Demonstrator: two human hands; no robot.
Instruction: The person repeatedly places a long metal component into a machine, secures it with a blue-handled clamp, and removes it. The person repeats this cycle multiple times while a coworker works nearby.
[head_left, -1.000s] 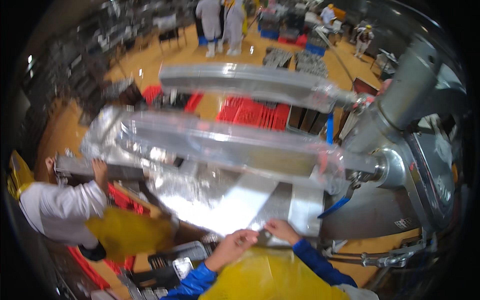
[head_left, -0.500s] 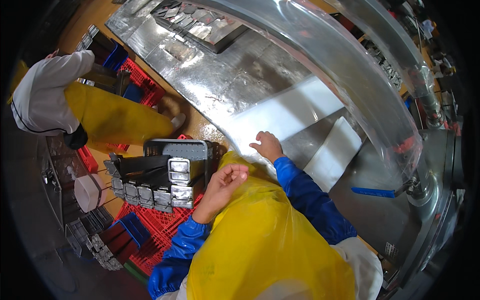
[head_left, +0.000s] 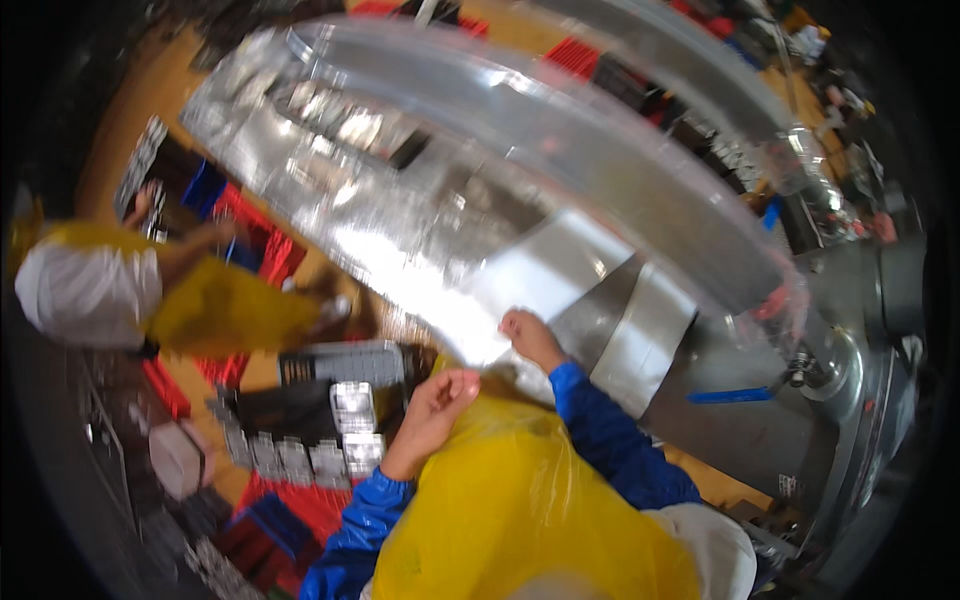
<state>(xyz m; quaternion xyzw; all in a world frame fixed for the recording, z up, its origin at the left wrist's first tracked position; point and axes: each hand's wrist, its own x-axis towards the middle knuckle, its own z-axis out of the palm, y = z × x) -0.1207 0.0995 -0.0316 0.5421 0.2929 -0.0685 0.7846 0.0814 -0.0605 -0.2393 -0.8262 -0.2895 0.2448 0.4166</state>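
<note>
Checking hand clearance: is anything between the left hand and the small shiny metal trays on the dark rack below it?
Nothing visible: the left hand hovers just right of the metal trays, open gap between.

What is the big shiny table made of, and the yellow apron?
The table looks like bare metal, likely stainless steel: silvery, with bright glare. The right hand rests at its edge. The yellow apron seems thin glossy plastic: it wrinkles and shines.

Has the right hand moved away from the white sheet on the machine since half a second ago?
No. The right hand rests at the near edge of the white sheet, as before.
</note>
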